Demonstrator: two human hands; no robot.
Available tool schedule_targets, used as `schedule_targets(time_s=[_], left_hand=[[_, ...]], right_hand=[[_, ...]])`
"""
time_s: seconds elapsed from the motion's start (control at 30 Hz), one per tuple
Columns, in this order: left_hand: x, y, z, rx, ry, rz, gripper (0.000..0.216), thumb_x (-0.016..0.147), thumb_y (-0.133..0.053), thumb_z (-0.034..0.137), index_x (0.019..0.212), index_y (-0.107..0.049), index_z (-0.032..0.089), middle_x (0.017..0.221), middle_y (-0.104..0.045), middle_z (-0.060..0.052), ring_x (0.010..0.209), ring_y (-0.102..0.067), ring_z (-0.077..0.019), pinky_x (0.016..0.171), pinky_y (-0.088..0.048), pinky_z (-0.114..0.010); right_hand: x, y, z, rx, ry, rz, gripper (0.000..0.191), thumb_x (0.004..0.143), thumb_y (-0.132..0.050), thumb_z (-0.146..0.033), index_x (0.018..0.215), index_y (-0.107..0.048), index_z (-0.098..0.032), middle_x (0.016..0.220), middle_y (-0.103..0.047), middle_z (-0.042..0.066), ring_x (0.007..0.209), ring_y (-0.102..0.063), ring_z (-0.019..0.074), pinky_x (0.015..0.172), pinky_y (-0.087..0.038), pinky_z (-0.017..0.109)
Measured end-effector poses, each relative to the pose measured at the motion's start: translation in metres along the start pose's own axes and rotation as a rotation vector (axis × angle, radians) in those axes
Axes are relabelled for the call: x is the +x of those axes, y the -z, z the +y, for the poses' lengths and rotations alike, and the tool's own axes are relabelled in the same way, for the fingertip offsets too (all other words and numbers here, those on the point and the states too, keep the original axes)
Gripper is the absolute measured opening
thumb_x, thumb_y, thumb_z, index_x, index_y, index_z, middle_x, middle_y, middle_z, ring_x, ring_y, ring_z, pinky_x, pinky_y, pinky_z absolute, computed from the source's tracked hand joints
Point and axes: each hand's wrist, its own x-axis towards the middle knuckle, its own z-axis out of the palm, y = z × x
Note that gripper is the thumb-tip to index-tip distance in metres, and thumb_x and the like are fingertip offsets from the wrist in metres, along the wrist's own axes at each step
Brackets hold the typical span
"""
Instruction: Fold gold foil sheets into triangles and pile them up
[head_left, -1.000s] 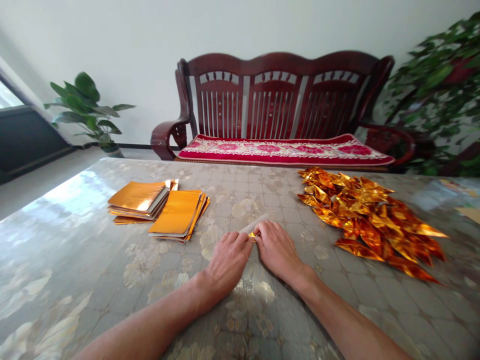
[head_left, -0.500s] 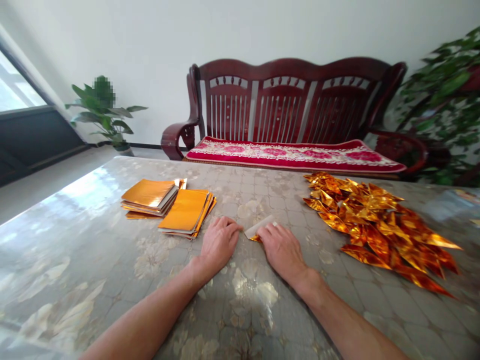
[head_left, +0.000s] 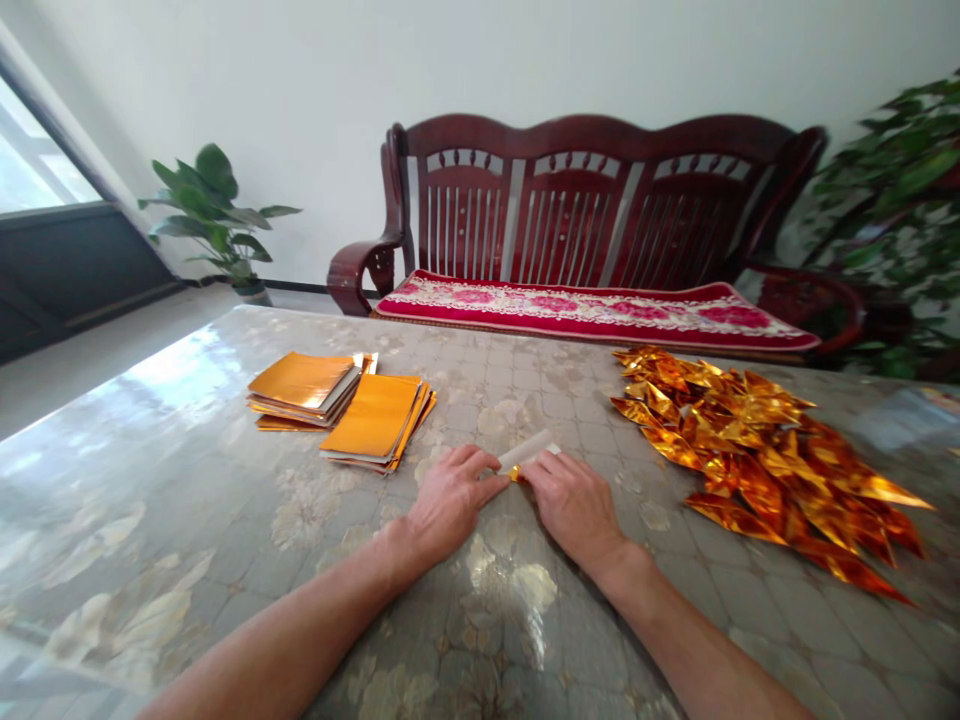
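Note:
Between my hands, on the table, lies a sheet of gold foil paper [head_left: 525, 452], its pale back showing and a gold edge turned up at the near side. The fingers of my left hand [head_left: 456, 492] pinch its left end. My right hand [head_left: 571, 497] is closed over its right part, and its fingertips are partly hidden. Left of my hands are two stacks of flat foil sheets, a nearer stack [head_left: 375, 418] and a farther stack [head_left: 300, 380]. On the right is a heap of folded, pointed gold foil pieces [head_left: 757, 440].
The table [head_left: 300, 590] has a shiny, flower-patterned cover. Behind it stands a dark red wooden bench [head_left: 570, 220] with a red floral cushion [head_left: 600, 308]. Potted plants stand at the left [head_left: 217, 220] and right [head_left: 900, 200]. Clear plastic [head_left: 904, 415] lies at the table's right edge.
My left hand has moved right and taken hold of the foil paper's left end. More gold shows folded between my fingers. The view has shifted slightly.

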Motion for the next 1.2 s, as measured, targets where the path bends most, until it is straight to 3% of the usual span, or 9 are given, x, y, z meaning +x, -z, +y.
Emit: schedule_targets(time_s=[0.2,0.3,0.43,0.6,0.8,1.2], left_hand=[[-0.009,-0.001,0.008,0.087,-0.040,-0.065,0.039,0.096,-0.050,0.015,0.133,-0.057,0.022,0.121,-0.065,-0.007,0.111,-0.054,-0.0242,0.096,-0.047,-0.038],[-0.012,-0.002,0.006,0.067,0.036,-0.049,0.039,0.096,-0.050,0.014,0.133,-0.058,0.025,0.122,-0.064,-0.007,0.108,-0.056,-0.0239,0.094,-0.048,-0.038],[-0.004,-0.004,-0.002,-0.040,0.229,0.017,0.033,0.096,-0.049,0.017,0.124,-0.065,0.025,0.112,-0.066,-0.006,0.102,-0.058,-0.0213,0.093,-0.048,-0.035],[0.018,-0.007,-0.007,-0.129,0.324,0.043,0.014,0.091,-0.061,0.025,0.099,-0.072,0.022,0.098,-0.067,-0.004,0.098,-0.061,-0.0216,0.089,-0.046,-0.034],[0.026,-0.010,-0.006,-0.126,0.360,0.038,0.014,0.090,-0.063,0.030,0.082,-0.070,0.021,0.087,-0.068,-0.003,0.089,-0.061,-0.0202,0.082,-0.043,-0.031],[0.028,-0.007,-0.005,-0.113,0.392,0.029,0.014,0.087,-0.063,0.026,0.076,-0.070,0.020,0.083,-0.068,-0.003,0.086,-0.061,-0.0196,0.079,-0.042,-0.030]], right_hand=[[-0.002,0.003,-0.002,0.008,-0.014,0.006,0.016,0.096,-0.055,-0.018,0.091,-0.069,-0.025,0.089,-0.066,0.002,0.090,-0.057,0.0195,0.072,-0.034,0.031],[-0.004,0.003,-0.003,0.004,-0.006,0.020,0.016,0.094,-0.056,-0.016,0.090,-0.068,-0.025,0.090,-0.067,0.002,0.090,-0.057,0.0193,0.073,-0.033,0.031],[-0.003,0.003,-0.005,-0.018,0.003,0.037,0.012,0.094,-0.057,-0.021,0.086,-0.066,-0.024,0.089,-0.067,0.002,0.089,-0.057,0.0201,0.073,-0.032,0.033],[0.003,0.002,-0.006,-0.014,-0.009,0.046,0.014,0.093,-0.062,-0.035,0.086,-0.065,-0.023,0.089,-0.068,0.003,0.088,-0.057,0.0211,0.074,-0.030,0.033],[0.008,-0.002,-0.008,-0.007,-0.049,0.051,0.017,0.091,-0.064,-0.037,0.084,-0.062,-0.022,0.088,-0.068,0.004,0.087,-0.058,0.0220,0.075,-0.029,0.035],[0.015,-0.002,-0.011,0.003,-0.108,0.055,0.014,0.091,-0.061,-0.033,0.080,-0.060,-0.023,0.085,-0.070,0.003,0.082,-0.060,0.0213,0.073,-0.026,0.034]])
